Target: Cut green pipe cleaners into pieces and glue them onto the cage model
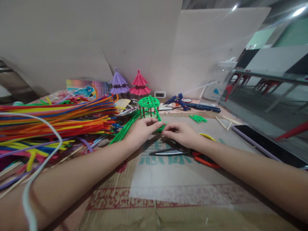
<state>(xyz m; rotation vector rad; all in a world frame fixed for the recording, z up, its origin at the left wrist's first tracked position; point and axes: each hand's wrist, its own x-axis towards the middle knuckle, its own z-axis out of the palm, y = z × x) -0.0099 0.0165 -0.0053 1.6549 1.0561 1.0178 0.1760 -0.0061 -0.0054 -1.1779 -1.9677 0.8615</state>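
My left hand point(144, 130) is closed, its thumb and fingers pinching a green pipe cleaner point(158, 113) that slants down past a small round frame. That frame has a green spoked ring point(144, 102) on brown posts and stands just behind my hands. My right hand point(179, 132) is curled with its fingertips together at the lower end of the same green strand; the exact grip is partly hidden. Under my right hand lies a pair of scissors point(168, 151), blades pointing left. Beside my left wrist runs a bundle of green pipe cleaners point(128, 128).
Colourful pipe cleaners point(60, 109) heap up on the left. Behind stand a purple pavilion model point(117, 81), a red one point(139, 84), a blue glue gun point(179, 102) and a water bottle point(214, 91). Short green pieces point(197, 118) and a phone point(262, 141) lie to the right.
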